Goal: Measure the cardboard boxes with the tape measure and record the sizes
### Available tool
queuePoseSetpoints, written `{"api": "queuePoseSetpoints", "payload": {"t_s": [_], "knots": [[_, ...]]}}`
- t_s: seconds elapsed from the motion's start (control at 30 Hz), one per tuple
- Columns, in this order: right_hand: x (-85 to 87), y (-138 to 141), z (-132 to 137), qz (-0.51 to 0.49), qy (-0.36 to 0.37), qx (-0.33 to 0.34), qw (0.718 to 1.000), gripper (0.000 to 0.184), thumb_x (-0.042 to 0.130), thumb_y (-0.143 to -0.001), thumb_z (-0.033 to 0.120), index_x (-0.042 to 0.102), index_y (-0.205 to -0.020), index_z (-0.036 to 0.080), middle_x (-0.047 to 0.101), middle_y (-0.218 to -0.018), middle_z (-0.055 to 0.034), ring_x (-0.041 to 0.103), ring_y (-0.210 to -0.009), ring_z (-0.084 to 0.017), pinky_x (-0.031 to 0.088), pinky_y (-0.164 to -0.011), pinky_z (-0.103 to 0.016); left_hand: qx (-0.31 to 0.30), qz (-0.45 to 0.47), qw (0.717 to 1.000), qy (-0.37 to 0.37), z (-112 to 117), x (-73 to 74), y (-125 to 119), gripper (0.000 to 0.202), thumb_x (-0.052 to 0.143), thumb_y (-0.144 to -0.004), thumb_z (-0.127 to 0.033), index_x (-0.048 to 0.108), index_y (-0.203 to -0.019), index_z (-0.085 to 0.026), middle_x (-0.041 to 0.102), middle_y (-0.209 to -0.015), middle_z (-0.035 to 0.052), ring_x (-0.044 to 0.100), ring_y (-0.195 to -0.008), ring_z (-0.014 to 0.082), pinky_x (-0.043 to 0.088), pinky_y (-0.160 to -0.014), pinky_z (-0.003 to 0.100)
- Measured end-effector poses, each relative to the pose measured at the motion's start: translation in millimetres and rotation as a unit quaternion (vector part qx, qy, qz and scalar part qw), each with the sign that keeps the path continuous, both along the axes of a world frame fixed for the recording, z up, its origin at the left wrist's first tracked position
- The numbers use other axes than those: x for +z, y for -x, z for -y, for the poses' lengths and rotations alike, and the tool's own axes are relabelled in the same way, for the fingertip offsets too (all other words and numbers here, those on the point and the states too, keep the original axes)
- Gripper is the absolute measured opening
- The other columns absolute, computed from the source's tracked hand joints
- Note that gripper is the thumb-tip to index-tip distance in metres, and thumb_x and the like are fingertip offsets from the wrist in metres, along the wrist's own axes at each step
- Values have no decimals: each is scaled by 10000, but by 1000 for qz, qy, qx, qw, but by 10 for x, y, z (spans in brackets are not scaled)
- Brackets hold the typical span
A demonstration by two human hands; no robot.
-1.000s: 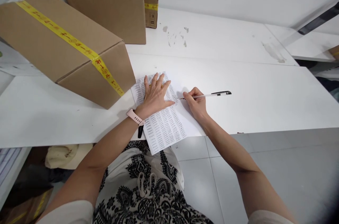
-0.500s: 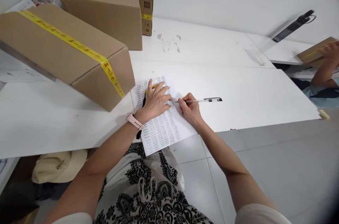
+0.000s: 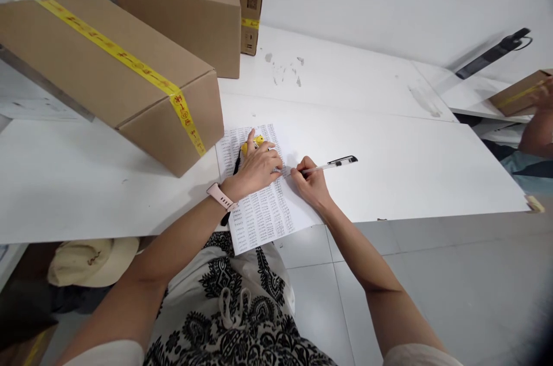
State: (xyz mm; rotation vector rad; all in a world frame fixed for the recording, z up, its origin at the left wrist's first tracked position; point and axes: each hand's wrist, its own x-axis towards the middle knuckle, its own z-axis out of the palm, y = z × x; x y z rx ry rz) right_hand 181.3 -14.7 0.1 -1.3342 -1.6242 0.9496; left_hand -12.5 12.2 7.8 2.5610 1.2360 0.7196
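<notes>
A sheet of paper [image 3: 261, 219] covered in columns of handwritten entries lies on the white table, its near corner hanging over the front edge. My left hand [image 3: 259, 165] rests on the sheet with its fingers spread, over a yellow and black object [image 3: 258, 140] that is mostly hidden under it. In my right hand [image 3: 311, 181] is a pen [image 3: 334, 163] with a clear barrel and a black clip. Its tip meets the sheet just right of my left fingers, beside the last written column.
Taped cardboard boxes [image 3: 166, 129] stand at the left of the white table [image 3: 389, 164]. A dark bar-shaped object [image 3: 492, 53] is by the wall. Far right, another person's hand [image 3: 544, 95] touches a small box [image 3: 514, 92]. A cream cap [image 3: 93, 262] lies below the table.
The view has shifted slightly. The pen's upper end has tipped a little, and its tip is slightly lower on the sheet. More of the yellow object shows past my left hand.
</notes>
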Motion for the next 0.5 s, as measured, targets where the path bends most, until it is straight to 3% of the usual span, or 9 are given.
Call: {"api": "queuePoseSetpoints", "payload": {"t_s": [0.5], "knots": [[-1,12,-4,23,-5,5,1000,245,604,-833,292,404,-701,242,371,-589,73,325,-547,-105,252,-523,-275,6,-2,1000,9,-3,-21,-2,110,702,-880,-236,779,-807,-265,794,-969,5,617,-1224,300,-35,-1221,737]]}}
